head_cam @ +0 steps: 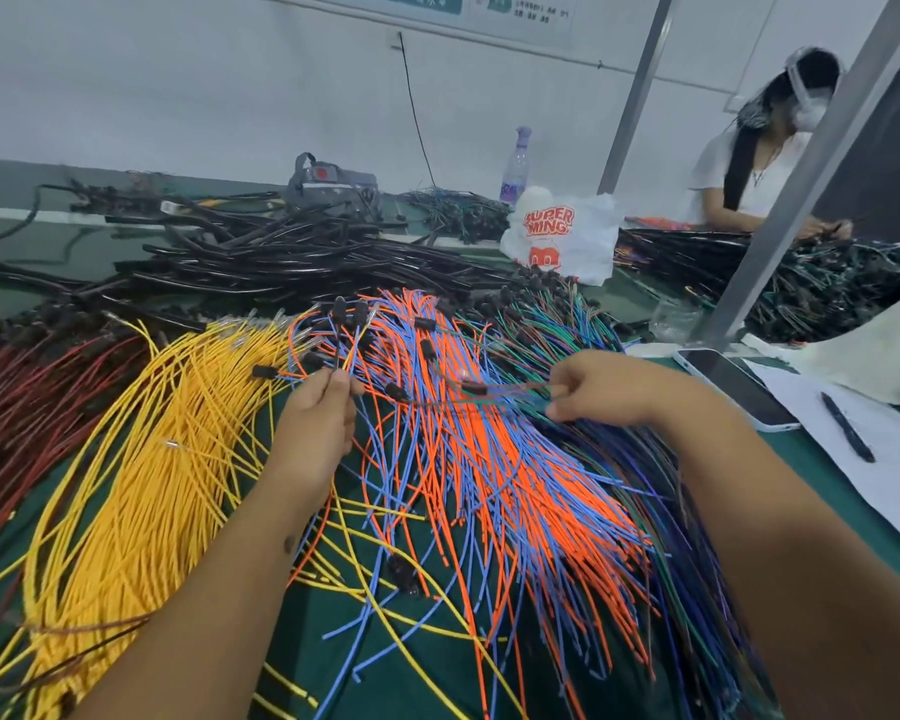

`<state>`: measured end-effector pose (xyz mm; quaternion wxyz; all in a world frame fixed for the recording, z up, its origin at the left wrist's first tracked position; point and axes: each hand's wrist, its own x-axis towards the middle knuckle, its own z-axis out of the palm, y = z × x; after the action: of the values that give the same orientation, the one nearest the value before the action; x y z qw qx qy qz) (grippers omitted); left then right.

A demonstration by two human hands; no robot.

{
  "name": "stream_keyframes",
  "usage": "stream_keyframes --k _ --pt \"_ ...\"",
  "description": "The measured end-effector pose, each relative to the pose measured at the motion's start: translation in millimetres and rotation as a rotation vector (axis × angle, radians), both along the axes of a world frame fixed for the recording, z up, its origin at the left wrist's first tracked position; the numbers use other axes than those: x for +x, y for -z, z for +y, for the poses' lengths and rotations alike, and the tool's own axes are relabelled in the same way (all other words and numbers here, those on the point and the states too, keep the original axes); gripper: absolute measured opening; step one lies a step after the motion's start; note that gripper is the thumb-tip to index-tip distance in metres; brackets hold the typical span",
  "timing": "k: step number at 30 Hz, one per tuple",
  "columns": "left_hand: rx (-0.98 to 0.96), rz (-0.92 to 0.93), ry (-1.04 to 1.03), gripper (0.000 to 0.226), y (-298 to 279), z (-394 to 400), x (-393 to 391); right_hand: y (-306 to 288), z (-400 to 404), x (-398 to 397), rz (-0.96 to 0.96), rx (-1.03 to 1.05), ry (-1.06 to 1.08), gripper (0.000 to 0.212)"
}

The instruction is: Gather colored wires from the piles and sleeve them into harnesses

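The wires we are gathering are thin, light and limp, so we judge they will sag, tangle and slide past each other; the best hold is near the black end caps, where a pinch keeps the ends level. Our left hand (pixel 317 419) pinches a few strands upright above the orange and blue wires (pixel 494 459), their black caps (pixel 340 308) standing above the fingers. Our right hand (pixel 601 389) pinches a wire with a black sleeve (pixel 473 389) stretched leftward, though blur hides how many strands it holds. The yellow wires (pixel 141 459) fan out to the left, the dark red wires (pixel 27 387) beyond them, the green wires (pixel 541 324) to the right. Black tubing (pixel 281 262) lies behind on the green table (pixel 333 657).
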<state>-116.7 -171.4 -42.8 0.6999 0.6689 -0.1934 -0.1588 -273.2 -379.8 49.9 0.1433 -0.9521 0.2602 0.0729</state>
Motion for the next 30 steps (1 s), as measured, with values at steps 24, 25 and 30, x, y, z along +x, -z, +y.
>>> stream_keyframes --k 24,25,30 --pt "-0.081 0.063 -0.010 0.031 1 0 2 36 42 51 -0.445 0.025 0.099 0.033" --pt "-0.079 0.061 -0.013 0.031 1 -1 3 37 49 54 -0.497 0.159 0.120 0.039" --pt "-0.082 0.041 -0.032 0.032 4 -1 4 54 82 81 -0.486 0.238 0.141 0.043"
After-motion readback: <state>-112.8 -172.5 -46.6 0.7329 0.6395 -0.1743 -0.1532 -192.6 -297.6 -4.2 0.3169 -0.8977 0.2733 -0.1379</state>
